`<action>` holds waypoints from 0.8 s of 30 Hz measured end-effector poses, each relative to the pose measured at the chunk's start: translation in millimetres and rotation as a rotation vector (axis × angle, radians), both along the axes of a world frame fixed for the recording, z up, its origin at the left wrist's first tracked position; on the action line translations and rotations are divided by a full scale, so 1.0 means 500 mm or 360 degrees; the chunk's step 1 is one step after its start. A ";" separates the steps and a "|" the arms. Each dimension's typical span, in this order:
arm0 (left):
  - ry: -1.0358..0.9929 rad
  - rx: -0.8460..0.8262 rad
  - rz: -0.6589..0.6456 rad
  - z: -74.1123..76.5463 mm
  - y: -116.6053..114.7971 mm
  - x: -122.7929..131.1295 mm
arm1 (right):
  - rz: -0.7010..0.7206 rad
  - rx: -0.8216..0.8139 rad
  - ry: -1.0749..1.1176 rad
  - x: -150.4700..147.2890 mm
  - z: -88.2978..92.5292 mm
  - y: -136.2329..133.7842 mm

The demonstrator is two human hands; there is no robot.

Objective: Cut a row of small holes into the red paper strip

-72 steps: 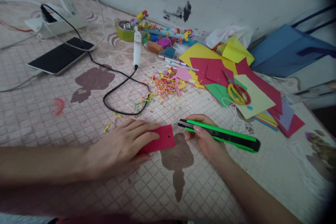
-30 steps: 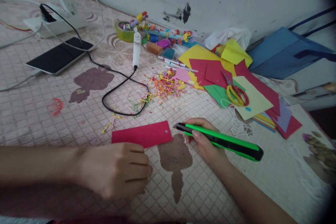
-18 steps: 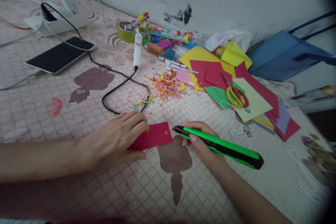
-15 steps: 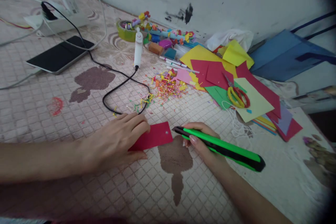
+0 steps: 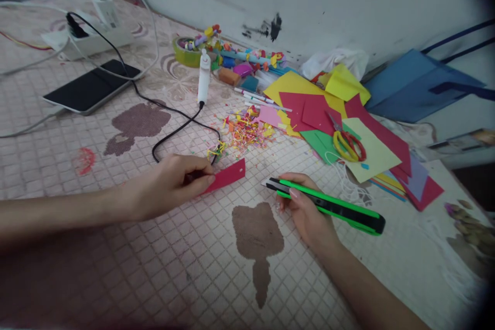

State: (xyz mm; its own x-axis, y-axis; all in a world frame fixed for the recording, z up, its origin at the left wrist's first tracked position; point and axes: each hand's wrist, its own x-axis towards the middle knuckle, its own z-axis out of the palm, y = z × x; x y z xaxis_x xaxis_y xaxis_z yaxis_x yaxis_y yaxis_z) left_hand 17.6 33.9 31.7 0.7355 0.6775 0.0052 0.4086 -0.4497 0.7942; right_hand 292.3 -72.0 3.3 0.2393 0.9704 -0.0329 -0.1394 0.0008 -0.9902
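Observation:
Between the thumb and fingers of my left hand is a strip of red paper, tilted up from the patterned cloth. A small pale hole shows near its far right end. My right hand is closed around a green and black utility knife. The knife's blade points left toward the paper, with a gap between them. Just behind the strip lies a heap of tiny coloured paper scraps.
A white glue gun stands behind the scraps, its black cord looping near my left hand. Coloured paper sheets and scissors lie to the right, beside white string. A tablet and power strip are at the left.
My left hand has gone from pressing the red paper flat to pinching it and lifting it off the cloth. The knife has moved slightly right, away from the paper.

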 end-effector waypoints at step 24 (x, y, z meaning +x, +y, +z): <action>0.0300 0.0641 -0.0223 -0.024 -0.037 -0.013 | -0.0186 0.0224 -0.0459 0.027 -0.019 -0.007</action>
State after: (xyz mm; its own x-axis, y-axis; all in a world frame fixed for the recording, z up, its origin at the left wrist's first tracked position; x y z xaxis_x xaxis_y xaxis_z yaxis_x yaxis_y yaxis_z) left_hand 11.3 15.5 19.6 0.8332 0.5429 0.1051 0.4423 -0.7684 0.4626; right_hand 305.6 -75.7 -6.4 0.3292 0.9260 0.1846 0.1556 0.1397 -0.9779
